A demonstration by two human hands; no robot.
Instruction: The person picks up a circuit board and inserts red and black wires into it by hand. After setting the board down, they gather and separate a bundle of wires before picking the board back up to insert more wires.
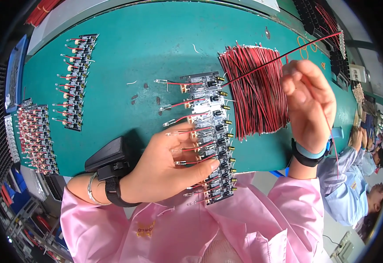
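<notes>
My left hand (174, 162) is closed round a long panel of small circuit boards (213, 144), held tilted above the table's near edge. Red-wired clear LEDs stick out along its left side, and small brass-coloured parts line its right side. From the panel's upper right, a red and black wire (283, 56) slants up to the right. Just below that wire is my right hand (307, 105), fingers curled in; whatever lies between them is hidden. A thin red strand (335, 153) hangs beside the right wrist, and its upper end is unclear.
A thick bundle of red and black wires (257, 92) lies right of the panel on the green table (156, 39). Another board panel (75, 83) and a stack of finished-looking panels (35, 138) lie left. Rubber bands (304, 48) lie far right. A co-worker (347, 184) sits at right.
</notes>
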